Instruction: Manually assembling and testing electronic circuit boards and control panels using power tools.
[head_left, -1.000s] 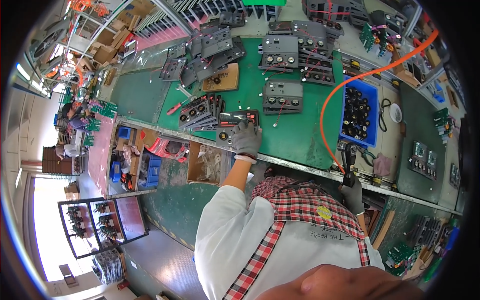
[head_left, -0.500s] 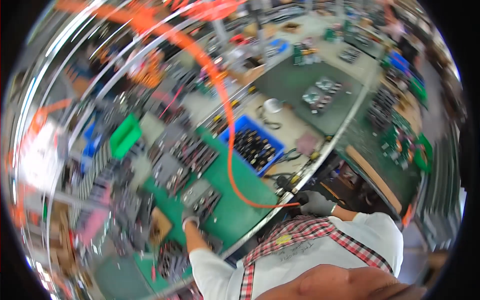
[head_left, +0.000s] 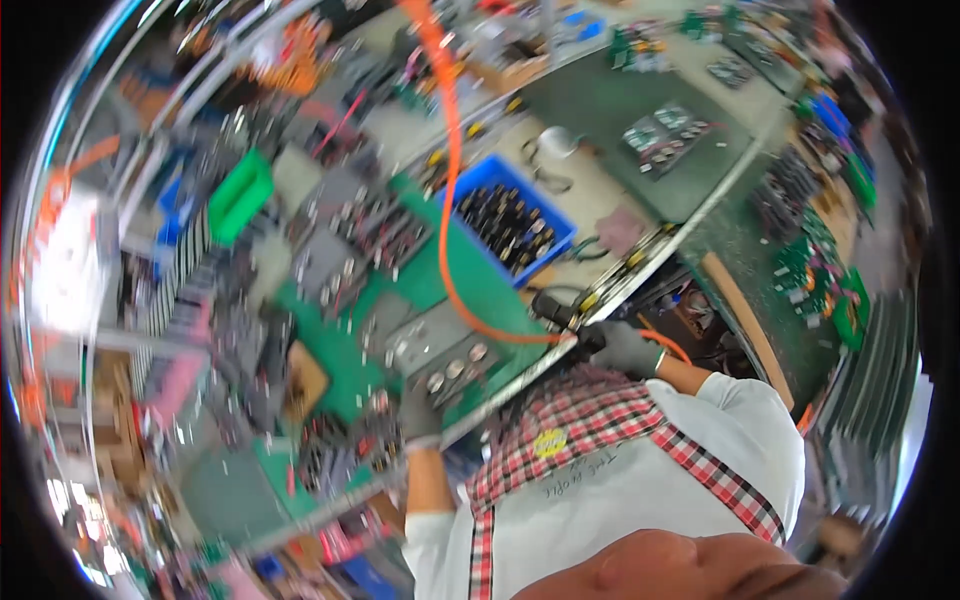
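Observation:
In grey gloves, both my hands are at the near edge of the green-matted bench. My left hand is closed on the near-left end of a flat grey panel with several round metallic parts along its side. Its fingertips are partly hidden by the panel. My right hand is closed round a black hand tool at the bench's edge, beside the orange hose. Blur hides the tool's exact kind. The hose runs down from above and loops past the panel to the tool.
A blue bin of small dark cylindrical parts stands beyond my right hand. More grey panels with parts lie at left, near a green tray. Pliers lie right of the bin. Green circuit boards are at far right.
My left hand and the grey panel have come closer to the right hand. My right hand has moved up to the bench edge, bringing the black tool into plainer view. The camera view has shifted.

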